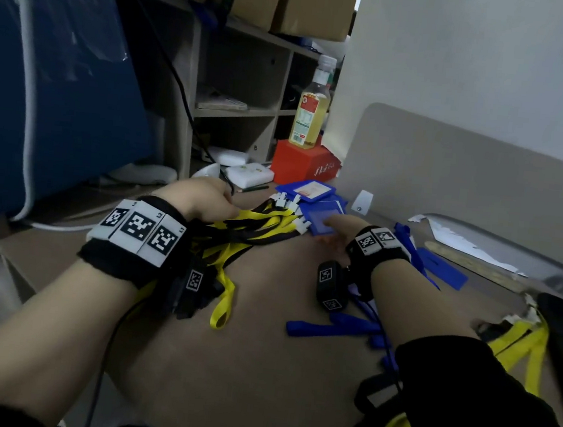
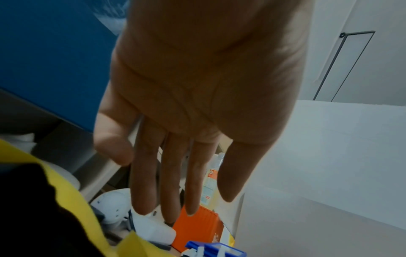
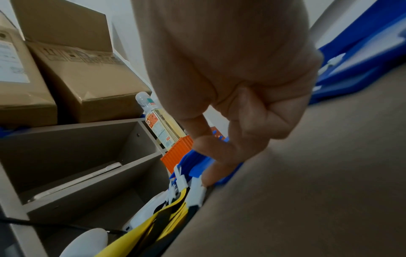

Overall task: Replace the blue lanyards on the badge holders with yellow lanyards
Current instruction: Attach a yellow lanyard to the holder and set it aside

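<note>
Crowded desk [image 1: 258,366] — left hand [image 2: 197,104] flat, fingers straight and empty, right hand [image 3: 237,104] pinching a badge holder [image 1: 320,222] among yellow lanyards [image 1: 265,220] — likely to snag neighbouring clips and drag the pile.

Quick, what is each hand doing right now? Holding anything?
Left hand: open, fingers straight, holding nothing.
Right hand: fingers curled, pinching a blue badge holder by the yellow lanyards.

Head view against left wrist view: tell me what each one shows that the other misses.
Only the head view shows the right hand touching the blue badge holders, and loose blue lanyards on the desk. Only the left wrist view shows the left hand from the palm side, fingers straight, holding nothing. Both show the yellow lanyards, bottle and orange box.
</note>
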A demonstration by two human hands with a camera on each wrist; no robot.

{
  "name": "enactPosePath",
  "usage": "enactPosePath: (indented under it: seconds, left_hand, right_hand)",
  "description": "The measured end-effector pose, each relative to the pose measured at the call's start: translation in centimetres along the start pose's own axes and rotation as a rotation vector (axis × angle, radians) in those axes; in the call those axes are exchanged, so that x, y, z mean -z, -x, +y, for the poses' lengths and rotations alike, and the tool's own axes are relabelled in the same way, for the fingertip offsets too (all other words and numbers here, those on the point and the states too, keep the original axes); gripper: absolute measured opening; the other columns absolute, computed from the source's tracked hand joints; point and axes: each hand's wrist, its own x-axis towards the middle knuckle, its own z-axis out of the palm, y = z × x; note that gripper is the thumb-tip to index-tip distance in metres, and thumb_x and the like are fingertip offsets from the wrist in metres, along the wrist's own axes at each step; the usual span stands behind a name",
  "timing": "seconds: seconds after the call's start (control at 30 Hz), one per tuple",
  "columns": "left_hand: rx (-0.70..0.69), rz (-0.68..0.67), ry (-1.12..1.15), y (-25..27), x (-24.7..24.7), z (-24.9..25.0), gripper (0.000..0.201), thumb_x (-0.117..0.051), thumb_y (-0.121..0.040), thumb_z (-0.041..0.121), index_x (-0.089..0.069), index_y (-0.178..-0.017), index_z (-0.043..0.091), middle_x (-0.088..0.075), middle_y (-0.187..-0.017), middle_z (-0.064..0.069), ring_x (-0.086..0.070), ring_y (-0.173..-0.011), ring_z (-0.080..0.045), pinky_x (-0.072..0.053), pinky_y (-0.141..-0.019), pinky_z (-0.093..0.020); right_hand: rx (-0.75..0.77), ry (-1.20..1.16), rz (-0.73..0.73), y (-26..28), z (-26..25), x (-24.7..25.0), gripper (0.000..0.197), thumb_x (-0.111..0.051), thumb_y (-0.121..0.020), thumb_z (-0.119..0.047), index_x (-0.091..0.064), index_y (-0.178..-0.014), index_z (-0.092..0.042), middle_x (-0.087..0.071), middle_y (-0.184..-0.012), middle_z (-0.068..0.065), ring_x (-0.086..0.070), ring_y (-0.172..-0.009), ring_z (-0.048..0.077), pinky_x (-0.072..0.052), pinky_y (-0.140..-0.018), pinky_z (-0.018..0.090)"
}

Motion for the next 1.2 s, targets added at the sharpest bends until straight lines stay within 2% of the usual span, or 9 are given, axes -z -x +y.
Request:
enactPosePath:
  seconds: [0.07,0.13,0.2,0.3,0.4,0.57,0.67,0.87,1.2]
  left_hand:
    - [-0.022,-0.014,0.034,-0.1,-0.1,1.1,0.034,-0.051,-0.095,0.039,-0.063,-0.118,0.018,-0.061,-0.110,-0.005,-0.054,-0.090,-0.019,-0.040,-0.061,-0.024]
    - [-0.048,-0.025,0.070,-0.4,-0.3,2.3,0.033,-0.051,-0.094,0.041,-0.064,-0.115,0.019,-0.063,-0.108,-0.005,-0.057,-0.094,-0.020,-0.042,-0.067,-0.025]
    - [-0.072,-0.040,0.086,-0.5,-0.5,3.5,0.033,-0.051,-0.095,0.041,-0.063,-0.116,0.019,-0.062,-0.109,-0.003,-0.057,-0.098,-0.020,-0.042,-0.072,-0.026]
    - [-0.131,-0.054,0.080,-0.4,-0.8,5.6,0.034,-0.050,-0.096,0.041,-0.061,-0.117,0.016,-0.059,-0.104,-0.003,-0.054,-0.095,-0.020,-0.040,-0.074,-0.026]
    - [-0.224,-0.040,0.051,-0.5,-1.3,7.7,0.029,-0.051,-0.096,0.037,-0.065,-0.108,0.014,-0.059,-0.096,-0.002,-0.053,-0.087,-0.018,-0.039,-0.070,-0.025]
    - [-0.363,-0.097,0.101,-1.4,-3.0,11.7,0.030,-0.053,-0.093,0.037,-0.068,-0.102,0.013,-0.069,-0.099,-0.005,-0.061,-0.083,-0.018,-0.047,-0.071,-0.028]
    - [-0.433,-0.193,0.128,-1.6,-4.4,14.4,0.031,-0.049,-0.097,0.038,-0.063,-0.108,0.014,-0.066,-0.103,-0.002,-0.060,-0.083,-0.016,-0.048,-0.071,-0.030]
    - [-0.550,-0.336,-0.006,-2.5,-6.6,18.9,0.043,-0.052,-0.095,0.044,-0.061,-0.120,0.010,-0.063,-0.118,-0.008,-0.062,-0.103,-0.022,-0.049,-0.071,-0.029]
    - [-0.575,-0.315,-0.428,-2.4,-8.5,22.1,0.067,-0.061,-0.082,0.060,-0.056,-0.120,0.005,-0.053,-0.102,-0.006,-0.049,-0.091,-0.020,-0.039,-0.075,-0.029]
  right_hand:
    - [-0.034,0.005,-0.001,0.7,0.2,1.1,0.038,-0.042,-0.101,-0.012,-0.036,-0.138,-0.004,-0.052,-0.105,0.014,-0.059,-0.041,0.013,-0.039,-0.035,0.013]
    - [-0.096,-0.080,0.037,1.4,0.2,2.2,0.041,-0.043,-0.102,-0.016,-0.033,-0.141,-0.006,-0.056,-0.100,0.016,-0.050,-0.025,0.012,-0.029,-0.029,0.009]
    - [-0.112,-0.118,0.067,2.0,0.1,3.2,0.038,-0.044,-0.101,-0.014,-0.036,-0.137,-0.006,-0.062,-0.091,0.015,-0.050,-0.024,0.010,-0.028,-0.029,0.009]
    - [-0.118,-0.122,0.128,3.4,0.0,5.0,0.015,-0.043,-0.100,-0.013,-0.044,-0.114,-0.009,-0.064,-0.051,0.006,-0.048,-0.024,0.008,-0.029,-0.029,0.012]
    - [-0.125,-0.116,0.177,4.8,0.5,7.4,0.019,-0.040,-0.101,-0.012,-0.039,-0.082,-0.011,-0.058,-0.067,0.010,-0.040,-0.019,0.006,-0.021,-0.024,0.010]
    - [-0.099,-0.159,0.280,6.8,2.8,11.0,0.011,-0.042,-0.098,-0.006,-0.042,-0.093,-0.016,-0.053,-0.073,0.010,-0.041,-0.020,0.005,-0.019,-0.027,0.006]
    - [-0.136,-0.131,0.323,7.8,4.4,13.0,0.018,-0.041,-0.098,-0.008,-0.046,-0.082,-0.014,-0.052,-0.077,0.007,-0.040,-0.024,0.004,-0.020,-0.026,0.009]
    - [-0.232,0.195,0.266,9.7,6.6,15.6,0.012,-0.048,-0.097,-0.014,-0.054,-0.086,-0.017,-0.051,-0.084,-0.002,-0.044,-0.067,0.006,-0.031,-0.051,0.021]
    - [-0.352,0.223,0.135,10.2,8.2,15.8,0.028,-0.042,-0.096,-0.013,-0.052,-0.070,-0.014,-0.051,-0.067,0.001,-0.042,-0.055,0.014,-0.036,-0.045,0.021]
